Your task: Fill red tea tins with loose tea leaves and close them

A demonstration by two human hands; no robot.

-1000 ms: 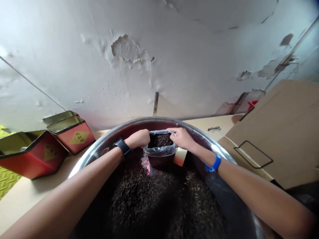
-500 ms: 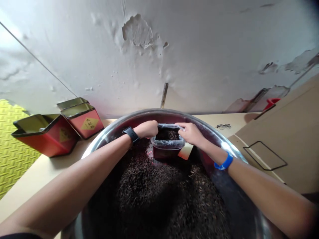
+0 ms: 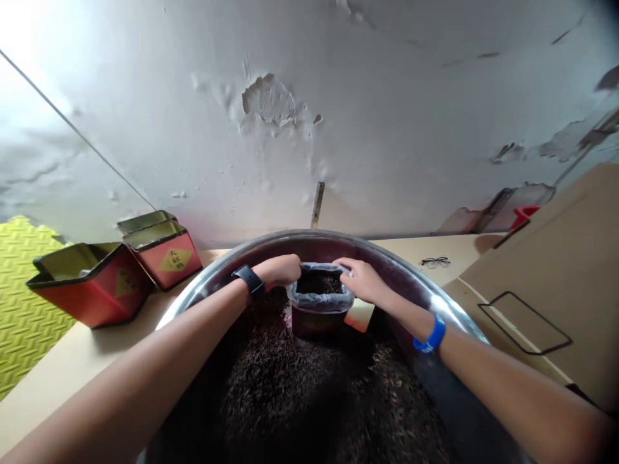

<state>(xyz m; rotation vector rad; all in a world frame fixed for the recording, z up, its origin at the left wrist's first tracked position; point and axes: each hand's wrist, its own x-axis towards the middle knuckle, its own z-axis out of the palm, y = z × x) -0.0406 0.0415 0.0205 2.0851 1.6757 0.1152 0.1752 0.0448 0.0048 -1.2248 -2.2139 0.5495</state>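
1. Head view, centre: a wide steel basin (image 3: 203, 291) sits right in front of the person, heaped with dark loose tea leaves (image 3: 300, 386).
2. At the basin's 12 o'clock, a small container (image 3: 314, 322) stands upright in the leaves. A clear plastic liner (image 3: 320, 301) is folded over its rim, and there is dark tea inside it.
3. The left hand (image 3: 280, 270) is at the container's 9 o'clock, curled into a tight fist and clamped on the liner's edge. A black watch (image 3: 249, 280) is on that wrist.
4. The right hand (image 3: 360, 281) is at the container's 3 o'clock, fingers drawn together and pinching the liner's rim on that side. A blue wristband (image 3: 430, 334) circles that wrist.
5. Both forearms reach across the leaves, one on each side of the container.
6. At the basin's 10 o'clock, two red tea tins (image 3: 91, 287) stand open on the pale table (image 3: 62, 361), touching each other, the farther one (image 3: 164, 250) close to the wall.
7. At 9 o'clock, past the table's edge, lies a yellow textured mat (image 3: 19, 303).
8. At 2 o'clock, a pair of eyeglasses (image 3: 435, 261) lies on the table, apart from the basin.
9. At 3 o'clock, a big cardboard box (image 3: 546, 258) leans close to the basin's rim.
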